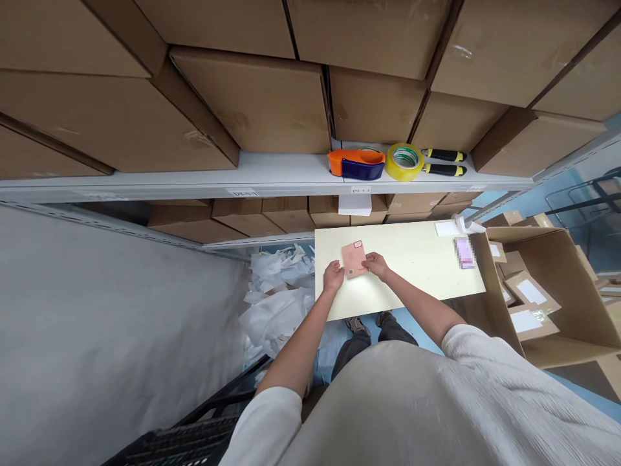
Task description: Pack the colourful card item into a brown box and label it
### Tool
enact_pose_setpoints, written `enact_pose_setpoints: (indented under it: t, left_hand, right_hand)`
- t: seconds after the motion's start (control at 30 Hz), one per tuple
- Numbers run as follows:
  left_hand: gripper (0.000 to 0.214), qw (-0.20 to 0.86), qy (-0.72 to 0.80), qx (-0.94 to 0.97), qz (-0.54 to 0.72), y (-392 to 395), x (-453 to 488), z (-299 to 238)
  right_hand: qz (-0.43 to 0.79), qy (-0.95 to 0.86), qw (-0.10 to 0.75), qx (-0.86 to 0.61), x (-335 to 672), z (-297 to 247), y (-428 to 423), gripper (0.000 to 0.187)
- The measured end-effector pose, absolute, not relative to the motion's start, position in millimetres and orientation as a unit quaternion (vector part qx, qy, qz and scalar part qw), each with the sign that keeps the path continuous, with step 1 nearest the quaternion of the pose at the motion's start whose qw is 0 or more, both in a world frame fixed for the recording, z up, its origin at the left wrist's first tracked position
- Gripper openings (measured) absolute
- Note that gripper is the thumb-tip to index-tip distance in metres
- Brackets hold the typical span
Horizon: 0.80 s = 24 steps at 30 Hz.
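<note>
A small pink flat item, like a phone case (354,259), with a red-edged cut-out at its top corner, is held over a pale yellow tabletop (417,259). My left hand (333,275) grips its left edge with closed fingers. Pinching its right edge is my right hand (376,264). Both forearms reach forward from my light-coloured sleeves.
A shelf (272,171) above the table carries an orange-and-blue tape dispenser (356,163), a yellow tape roll (404,161) and black-and-yellow handles (444,162). Cardboard boxes fill the shelves. An open carton (557,291) of small parcels stands right. White wrappings (279,291) lie left. A blurred pink item (464,252) lies on the table.
</note>
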<state>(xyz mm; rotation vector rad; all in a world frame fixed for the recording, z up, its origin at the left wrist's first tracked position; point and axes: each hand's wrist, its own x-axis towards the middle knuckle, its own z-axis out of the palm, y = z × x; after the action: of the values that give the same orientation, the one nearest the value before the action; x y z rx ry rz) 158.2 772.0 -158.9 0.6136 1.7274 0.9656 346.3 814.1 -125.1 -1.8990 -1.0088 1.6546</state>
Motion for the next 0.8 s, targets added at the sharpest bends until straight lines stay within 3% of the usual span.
enact_pose_setpoints:
  t: [0.27, 0.5, 0.67, 0.8]
  left_hand:
    - [0.026, 0.626, 0.625, 0.176, 0.431, 781.0, 182.3, -144.9]
    - [0.022, 0.577, 0.662, 0.196, 0.437, 782.2, 178.7, -153.5]
    - [0.016, 0.553, 0.688, 0.214, 0.419, 778.9, 170.6, -160.3]
    - [0.022, 0.541, 0.695, 0.232, 0.412, 775.1, 162.2, -161.7]
  right_hand:
    - [0.522, -0.526, 0.233, -0.63, 335.3, -123.3, 801.3, 0.026]
    - [0.502, -0.617, 0.218, -0.566, 333.4, -129.4, 792.1, 0.028]
    - [0.471, -0.562, 0.211, -0.646, 347.3, -136.2, 795.4, 0.016]
    - [0.491, -0.53, 0.173, -0.669, 351.2, -143.5, 796.3, 0.02]
